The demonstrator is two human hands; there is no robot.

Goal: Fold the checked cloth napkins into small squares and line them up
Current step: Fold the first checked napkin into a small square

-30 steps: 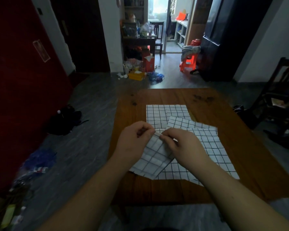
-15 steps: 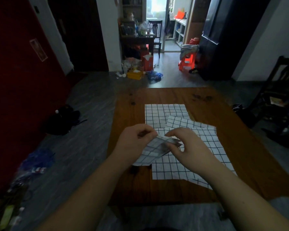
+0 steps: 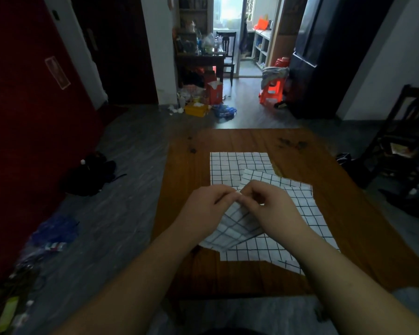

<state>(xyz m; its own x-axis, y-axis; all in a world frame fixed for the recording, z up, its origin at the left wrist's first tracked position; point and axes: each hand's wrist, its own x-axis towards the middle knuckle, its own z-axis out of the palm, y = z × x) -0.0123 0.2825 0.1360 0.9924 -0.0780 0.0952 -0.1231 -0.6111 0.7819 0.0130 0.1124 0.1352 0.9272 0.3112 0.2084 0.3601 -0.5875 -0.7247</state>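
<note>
A folded white napkin with a black check [image 3: 235, 228] hangs just above the wooden table [image 3: 348, 213]. My left hand [image 3: 206, 209] and my right hand [image 3: 273, 209] meet at its top edge, and both pinch the cloth between thumb and fingers. Under it lie flat checked napkins: one at the back [image 3: 230, 168], and overlapping ones to the right and front [image 3: 307, 218]. My right forearm covers part of the front napkins.
A dark wooden chair [image 3: 402, 146] stands off the table's right side. Dark bags [image 3: 90, 172] and blue plastic litter [image 3: 53, 233] lie on the grey floor to the left. A red stool [image 3: 273, 85] and boxes sit farther back by the doorway.
My hands have come together at the napkin's top edge. The folded cloth, held flatter half a second ago, now hangs down toward me from the pinch.
</note>
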